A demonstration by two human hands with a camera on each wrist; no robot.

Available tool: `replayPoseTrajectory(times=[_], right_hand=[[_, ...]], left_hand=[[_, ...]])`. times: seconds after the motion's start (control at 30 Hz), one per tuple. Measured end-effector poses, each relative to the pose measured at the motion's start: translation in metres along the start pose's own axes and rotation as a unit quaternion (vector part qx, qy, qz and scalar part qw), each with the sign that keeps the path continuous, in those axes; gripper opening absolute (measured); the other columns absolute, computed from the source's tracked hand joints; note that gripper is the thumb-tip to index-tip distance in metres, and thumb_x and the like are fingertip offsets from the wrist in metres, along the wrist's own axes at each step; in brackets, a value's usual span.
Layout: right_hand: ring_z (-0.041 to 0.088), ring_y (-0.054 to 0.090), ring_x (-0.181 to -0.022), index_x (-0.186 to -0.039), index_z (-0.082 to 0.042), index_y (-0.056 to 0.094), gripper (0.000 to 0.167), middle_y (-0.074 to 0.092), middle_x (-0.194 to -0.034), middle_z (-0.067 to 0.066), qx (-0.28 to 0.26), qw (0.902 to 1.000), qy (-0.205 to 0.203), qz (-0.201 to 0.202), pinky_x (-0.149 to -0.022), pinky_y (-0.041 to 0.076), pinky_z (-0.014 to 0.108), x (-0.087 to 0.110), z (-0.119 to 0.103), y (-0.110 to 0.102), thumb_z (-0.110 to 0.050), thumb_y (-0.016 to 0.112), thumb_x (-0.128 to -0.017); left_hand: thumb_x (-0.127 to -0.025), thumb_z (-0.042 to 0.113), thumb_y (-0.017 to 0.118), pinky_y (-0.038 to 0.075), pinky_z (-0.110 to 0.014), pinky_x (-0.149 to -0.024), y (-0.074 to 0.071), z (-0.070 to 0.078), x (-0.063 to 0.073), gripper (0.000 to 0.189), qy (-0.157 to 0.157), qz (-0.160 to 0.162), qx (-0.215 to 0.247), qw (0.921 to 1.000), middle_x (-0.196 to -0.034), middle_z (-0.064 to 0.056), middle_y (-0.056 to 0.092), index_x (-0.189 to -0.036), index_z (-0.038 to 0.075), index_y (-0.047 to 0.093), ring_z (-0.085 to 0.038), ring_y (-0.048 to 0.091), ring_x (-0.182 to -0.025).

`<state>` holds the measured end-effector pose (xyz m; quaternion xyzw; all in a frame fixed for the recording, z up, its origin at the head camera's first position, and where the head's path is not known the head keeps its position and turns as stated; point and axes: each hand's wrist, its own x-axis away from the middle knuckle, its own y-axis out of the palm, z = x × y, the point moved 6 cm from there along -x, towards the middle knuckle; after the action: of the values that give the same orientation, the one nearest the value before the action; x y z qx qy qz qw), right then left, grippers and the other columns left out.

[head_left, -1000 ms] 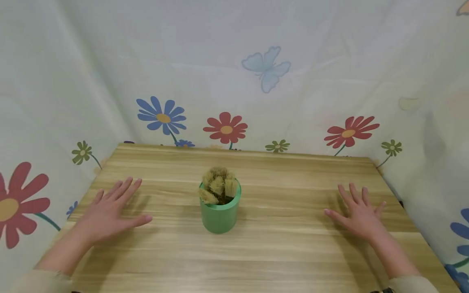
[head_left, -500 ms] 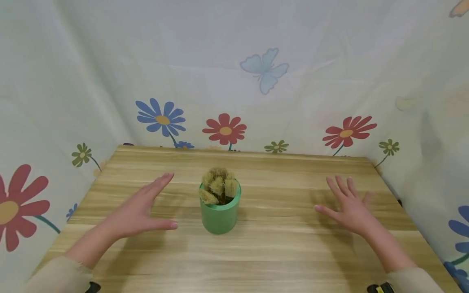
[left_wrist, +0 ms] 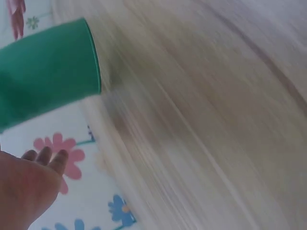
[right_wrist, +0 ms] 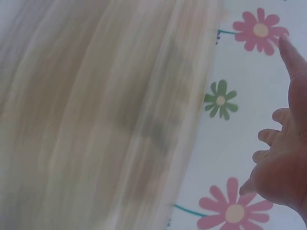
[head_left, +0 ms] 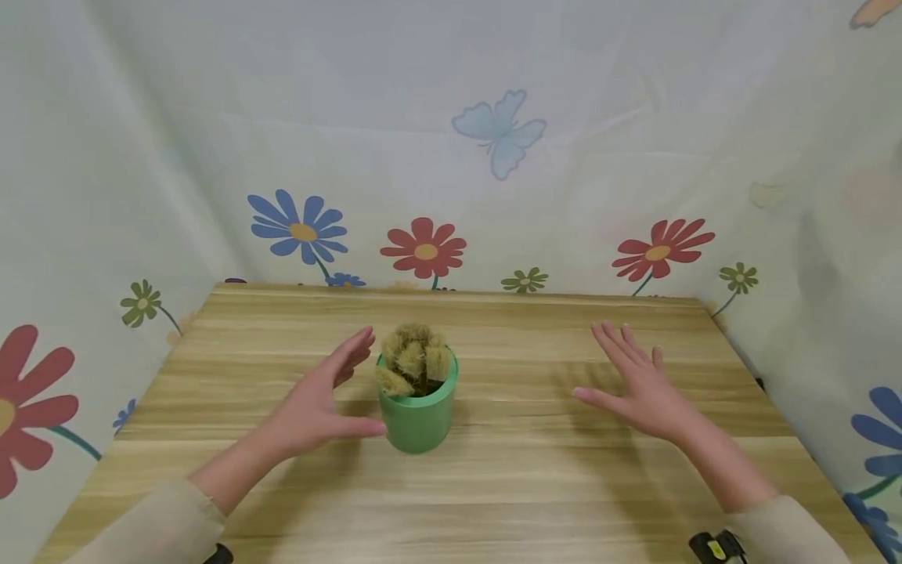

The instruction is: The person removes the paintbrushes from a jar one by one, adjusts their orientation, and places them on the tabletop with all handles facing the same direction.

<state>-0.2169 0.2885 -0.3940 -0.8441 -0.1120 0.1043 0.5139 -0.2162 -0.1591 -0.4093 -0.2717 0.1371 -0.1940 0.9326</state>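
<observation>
A green pot [head_left: 417, 427] stands upright at the middle of the wooden table, with tan, bristly tufts [head_left: 411, 359] poking out of its top. Close to its left side is my left hand [head_left: 315, 407], thumb and fingers spread apart around that side; whether the thumb touches the pot I cannot tell. The left wrist view shows the pot [left_wrist: 50, 72] beyond that hand [left_wrist: 31, 187]. My right hand [head_left: 644, 395] hovers over the table's right part, fingers extended and holding nothing. In the right wrist view this hand [right_wrist: 283, 158] lies along the right edge.
The light wooden table [head_left: 493, 501] runs back to a white cloth [head_left: 352, 117] printed with flowers and a butterfly. The same cloth hangs at both sides. A dark band with a yellow mark [head_left: 717, 548] sits at the right sleeve.
My left hand has moved right, from the table's left side up to the pot. The right hand has drifted left toward the middle. The pot has stayed in place.
</observation>
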Motion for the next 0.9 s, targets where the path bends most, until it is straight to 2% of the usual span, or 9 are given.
replayPoseTrajectory(times=[0.1, 0.23, 0.4, 0.5, 0.6, 0.67, 0.73, 0.9], right_hand=[[0.045, 0.001, -0.164, -0.173, -0.016, 0.014, 0.103, 0.014, -0.178, 0.017, -0.030, 0.9994, -0.019, 0.000, -0.123, -0.007, 0.081, -0.003, -0.012, -0.001, -0.049, 0.077, -0.098], [0.042, 0.002, -0.164, -0.173, -0.013, 0.016, 0.102, 0.016, -0.178, 0.016, -0.068, 0.9970, -0.037, -0.006, -0.128, -0.003, 0.076, -0.007, -0.029, -0.001, -0.043, 0.078, -0.098], [0.046, 0.015, -0.162, -0.173, -0.020, 0.019, 0.096, 0.021, -0.177, 0.014, -0.107, 0.9930, -0.048, -0.007, -0.124, 0.018, 0.079, -0.009, -0.047, 0.001, -0.039, 0.078, -0.099], [0.043, 0.024, -0.160, -0.172, -0.021, 0.021, 0.092, 0.025, -0.176, 0.009, -0.146, 0.9873, -0.063, -0.006, -0.125, 0.028, 0.073, -0.011, -0.058, 0.003, -0.034, 0.077, -0.101], [0.035, 0.027, -0.161, -0.171, -0.015, 0.024, 0.088, 0.028, -0.175, 0.006, -0.207, 0.9743, -0.088, -0.008, -0.131, 0.031, 0.045, -0.013, -0.070, 0.006, -0.025, 0.077, -0.102], [0.032, 0.028, -0.161, -0.171, -0.011, 0.024, 0.087, 0.030, -0.175, 0.007, -0.255, 0.9617, -0.100, -0.013, -0.129, 0.031, 0.026, -0.014, -0.077, 0.007, -0.018, 0.077, -0.101], [0.031, 0.029, -0.160, -0.170, -0.009, 0.025, 0.086, 0.031, -0.174, 0.009, -0.301, 0.9474, -0.107, -0.017, -0.125, 0.030, 0.015, -0.015, -0.085, 0.008, -0.012, 0.077, -0.101], [0.031, 0.033, -0.158, -0.169, -0.005, 0.028, 0.082, 0.036, -0.171, 0.013, -0.378, 0.9184, -0.116, -0.024, -0.124, 0.035, 0.020, -0.016, -0.101, 0.010, -0.005, 0.075, -0.101]], left_hand=[[-0.077, 0.032, 0.100, 0.036, -0.052, -0.126, 0.008, 0.002, -0.001, 0.124, -0.002, 0.004, 0.032, 0.9995, -0.175, -0.007, 0.030, -0.172, 0.023, 0.021, -0.033, 0.035, -0.158], [-0.077, 0.033, 0.100, 0.040, -0.053, -0.124, 0.015, 0.004, -0.001, 0.120, -0.010, 0.016, 0.048, 0.9987, -0.171, -0.013, 0.036, -0.171, 0.020, 0.026, -0.037, 0.040, -0.154], [-0.075, 0.035, 0.101, 0.045, -0.055, -0.120, 0.019, 0.003, -0.002, 0.115, -0.018, 0.039, 0.052, 0.9977, -0.164, -0.015, 0.047, -0.168, 0.019, 0.034, -0.039, 0.049, -0.148], [-0.075, 0.036, 0.101, 0.047, -0.055, -0.119, 0.023, 0.000, -0.002, 0.113, -0.030, 0.048, 0.057, 0.9968, -0.162, -0.014, 0.050, -0.166, 0.018, 0.037, -0.039, 0.053, -0.144], [-0.075, 0.036, 0.101, 0.048, -0.055, -0.118, 0.028, -0.002, -0.002, 0.112, -0.044, 0.056, 0.067, 0.9952, -0.160, -0.013, 0.051, -0.165, 0.017, 0.037, -0.039, 0.054, -0.143], [-0.075, 0.036, 0.100, 0.049, -0.055, -0.117, 0.030, -0.003, -0.001, 0.110, -0.048, 0.065, 0.077, 0.9938, -0.159, -0.013, 0.053, -0.165, 0.017, 0.039, -0.038, 0.055, -0.142], [-0.076, 0.034, 0.100, 0.050, -0.054, -0.116, 0.032, -0.003, -0.001, 0.107, -0.046, 0.076, 0.084, 0.9925, -0.157, -0.012, 0.055, -0.164, 0.017, 0.040, -0.037, 0.057, -0.141], [-0.076, 0.028, 0.100, 0.054, -0.046, -0.113, 0.037, -0.002, 0.001, 0.100, -0.044, 0.119, 0.093, 0.9875, -0.152, -0.011, 0.060, -0.160, 0.014, 0.047, -0.034, 0.061, -0.136]])
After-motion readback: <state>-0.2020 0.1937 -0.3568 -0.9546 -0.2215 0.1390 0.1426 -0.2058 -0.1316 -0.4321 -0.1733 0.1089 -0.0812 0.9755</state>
